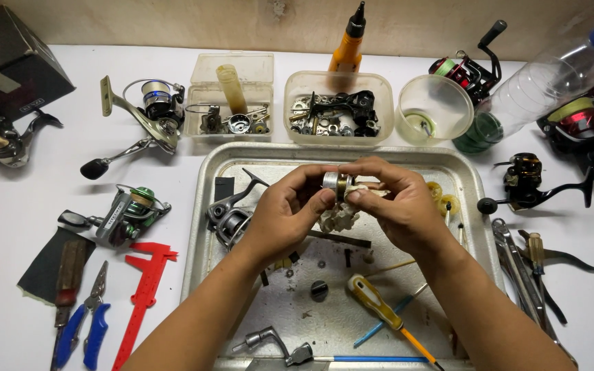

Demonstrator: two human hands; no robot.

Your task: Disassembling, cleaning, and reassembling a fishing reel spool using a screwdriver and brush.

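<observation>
Both forearms come up from the near edge and meet over the middle of the metal tray (465, 180). The left hand (284, 213) is bent at the wrist, and its thumb and fingers pinch a small round spool part (336, 182), silver with a brass-coloured band. The right hand (397, 203) closes on the same part from the right side, and its fingers also press a crumpled white rag (339, 216) that hangs under the part. So the part is held between both hands, above the far half of the tray.

The tray holds a dark reel body (228, 220) at its left, a yellow-handled screwdriver (379, 309) near the right wrist, a thin blue tool (369, 358) at the near edge, and some small loose pieces.

Beyond the tray stand three clear containers. The left box (232, 103) has small metal parts and a yellowish tube. The middle box (338, 106) has black and silver reel parts. The round cup (434, 110) on the right has a little liquid at the bottom.
</observation>
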